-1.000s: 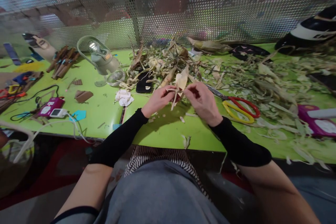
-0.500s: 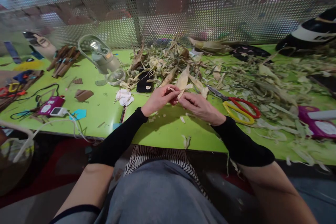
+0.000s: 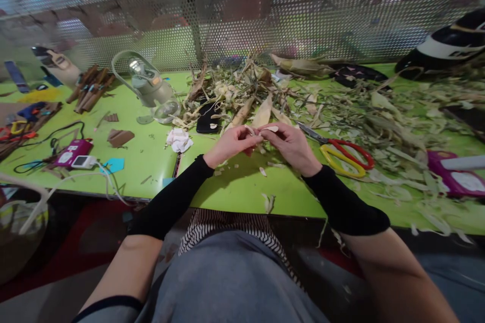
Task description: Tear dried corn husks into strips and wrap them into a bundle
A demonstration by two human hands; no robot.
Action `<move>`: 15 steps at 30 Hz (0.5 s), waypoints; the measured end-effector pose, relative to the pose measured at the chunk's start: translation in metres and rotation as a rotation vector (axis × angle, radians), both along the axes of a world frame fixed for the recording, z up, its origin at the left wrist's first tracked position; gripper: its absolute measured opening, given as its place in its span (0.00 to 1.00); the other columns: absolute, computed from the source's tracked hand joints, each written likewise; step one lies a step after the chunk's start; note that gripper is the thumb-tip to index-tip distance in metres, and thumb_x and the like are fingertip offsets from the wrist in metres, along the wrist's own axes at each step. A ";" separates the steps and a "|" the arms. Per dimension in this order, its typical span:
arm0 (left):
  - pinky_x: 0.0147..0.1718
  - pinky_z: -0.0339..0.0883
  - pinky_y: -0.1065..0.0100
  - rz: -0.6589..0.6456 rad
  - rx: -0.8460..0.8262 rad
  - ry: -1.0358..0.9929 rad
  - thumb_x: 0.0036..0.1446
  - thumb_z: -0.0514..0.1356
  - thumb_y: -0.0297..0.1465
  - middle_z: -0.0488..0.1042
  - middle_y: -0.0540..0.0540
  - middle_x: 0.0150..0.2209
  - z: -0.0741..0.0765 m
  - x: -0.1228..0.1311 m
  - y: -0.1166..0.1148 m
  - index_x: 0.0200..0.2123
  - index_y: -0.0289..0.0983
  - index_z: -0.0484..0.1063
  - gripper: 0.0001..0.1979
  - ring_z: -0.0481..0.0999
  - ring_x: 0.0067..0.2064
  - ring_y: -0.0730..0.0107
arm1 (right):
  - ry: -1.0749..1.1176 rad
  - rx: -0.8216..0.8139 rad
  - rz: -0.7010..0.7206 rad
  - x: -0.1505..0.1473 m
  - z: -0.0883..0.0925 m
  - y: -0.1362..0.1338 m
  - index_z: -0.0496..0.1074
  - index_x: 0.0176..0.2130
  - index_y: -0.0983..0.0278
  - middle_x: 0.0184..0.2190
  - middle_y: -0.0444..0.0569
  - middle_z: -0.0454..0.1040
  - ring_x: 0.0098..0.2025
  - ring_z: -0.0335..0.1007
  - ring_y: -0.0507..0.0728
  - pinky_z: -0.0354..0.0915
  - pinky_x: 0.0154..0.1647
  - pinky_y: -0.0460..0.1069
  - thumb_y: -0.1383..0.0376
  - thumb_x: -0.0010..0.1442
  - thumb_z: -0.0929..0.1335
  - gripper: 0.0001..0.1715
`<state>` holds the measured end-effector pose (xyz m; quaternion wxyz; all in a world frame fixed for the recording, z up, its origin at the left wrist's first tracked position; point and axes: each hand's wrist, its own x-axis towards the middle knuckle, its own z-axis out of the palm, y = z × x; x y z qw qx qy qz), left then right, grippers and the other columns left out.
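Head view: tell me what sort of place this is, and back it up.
Probably a craft workshop: a green workbench strewn with dry plant scraps, scissors with red and yellow handles lying near them, and a perforated screen along the far edge.

1. Single head-worn camera; faces forward, tilted down past wearer's grey-blue top (image 3: 235, 277).
2. Left hand (image 3: 233, 142), right hand (image 3: 293, 147) at arm's reach, near mid-frame.
3. Wide view: green tabletop (image 3: 235, 192) below, perforated screen (image 3: 242, 20) beyond.
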<state>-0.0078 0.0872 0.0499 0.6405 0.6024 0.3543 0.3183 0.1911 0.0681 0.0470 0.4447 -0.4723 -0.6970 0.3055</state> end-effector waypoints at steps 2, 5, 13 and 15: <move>0.30 0.71 0.73 0.014 0.029 0.026 0.66 0.65 0.34 0.74 0.54 0.25 -0.001 0.001 0.000 0.38 0.34 0.70 0.10 0.73 0.24 0.81 | 0.002 -0.003 -0.009 -0.001 0.002 -0.004 0.79 0.34 0.61 0.31 0.48 0.79 0.32 0.70 0.56 0.65 0.35 0.51 0.45 0.64 0.73 0.22; 0.30 0.71 0.74 0.015 0.060 0.040 0.68 0.63 0.32 0.73 0.55 0.24 -0.003 0.002 0.000 0.40 0.34 0.71 0.07 0.74 0.24 0.81 | 0.008 0.001 -0.068 -0.001 0.006 -0.009 0.77 0.31 0.61 0.26 0.45 0.73 0.28 0.63 0.53 0.61 0.31 0.50 0.46 0.65 0.72 0.23; 0.41 0.77 0.66 -0.037 -0.119 -0.075 0.69 0.62 0.31 0.81 0.47 0.31 -0.002 0.004 0.000 0.41 0.32 0.74 0.07 0.79 0.30 0.77 | 0.185 -0.157 -0.128 0.001 -0.001 0.000 0.74 0.30 0.60 0.23 0.43 0.71 0.24 0.62 0.51 0.61 0.24 0.48 0.38 0.58 0.75 0.30; 0.48 0.79 0.61 -0.051 -0.219 -0.153 0.72 0.56 0.28 0.84 0.42 0.37 -0.002 0.003 0.002 0.42 0.32 0.75 0.09 0.82 0.34 0.74 | 0.152 -0.169 -0.109 0.002 -0.003 0.003 0.75 0.32 0.60 0.23 0.43 0.71 0.24 0.63 0.51 0.63 0.24 0.48 0.37 0.59 0.73 0.30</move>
